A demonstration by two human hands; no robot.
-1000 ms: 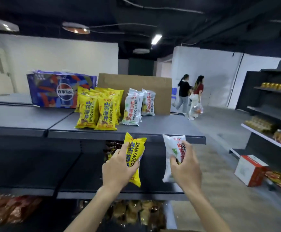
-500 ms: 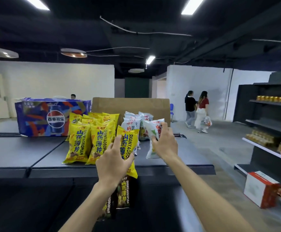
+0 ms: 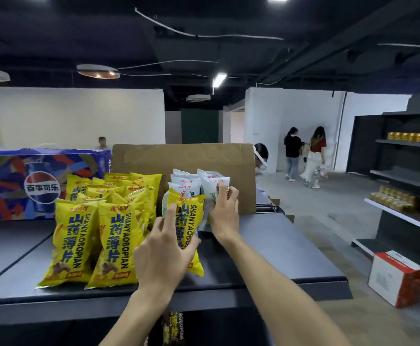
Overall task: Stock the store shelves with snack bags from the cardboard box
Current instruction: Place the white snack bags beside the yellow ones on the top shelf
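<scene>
- Both hands have come up from below the shelf's front edge and now reach over the top shelf (image 3: 274, 248), each carrying one bag, so this pair is at the placing step rather than the fetching one.
- The left hand (image 3: 162, 255) has its grip closed round a yellow snack bag (image 3: 187, 221), thumb on the bag's face; the bag stands tilted, its bottom corner just above the shelf near the front edge.
- It sits just to the right of the yellow row (image 3: 91, 236), overlapping the white row (image 3: 186, 186) behind.
- The right hand (image 3: 225, 213) pinches a white snack bag (image 3: 214, 188) by its side, pressed up against the white row, in front of the cardboard sheet (image 3: 184, 158).
- I judge the white bag nearly seated; the yellow one needs moving left to join its row.
- The cardboard box named in the task is not in view.
</scene>
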